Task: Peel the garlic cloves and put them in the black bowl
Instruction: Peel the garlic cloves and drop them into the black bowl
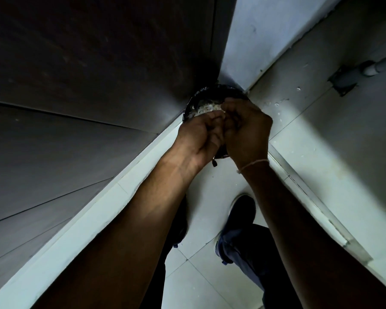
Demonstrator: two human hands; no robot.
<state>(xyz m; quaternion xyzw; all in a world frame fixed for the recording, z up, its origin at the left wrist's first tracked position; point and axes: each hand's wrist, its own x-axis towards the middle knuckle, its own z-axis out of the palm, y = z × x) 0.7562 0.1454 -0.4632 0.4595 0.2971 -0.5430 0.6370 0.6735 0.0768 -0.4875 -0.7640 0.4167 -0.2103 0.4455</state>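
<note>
The black bowl (195,101) sits on the floor in the corner, holding pale garlic pieces and skins (206,108). My left hand (198,137) and my right hand (245,130) are held together just over the bowl's near rim, fingers curled toward each other. A small pale garlic clove (223,112) shows between the fingertips of both hands; most of it is hidden by the fingers. A thin thread bracelet circles my right wrist.
A dark wooden door (98,74) fills the left side and a grey wall (265,41) meets it behind the bowl. Pale floor tiles (310,130) carry scattered white skin bits at right. My dark shoes (239,215) stand below, and a grey pipe (366,70) lies far right.
</note>
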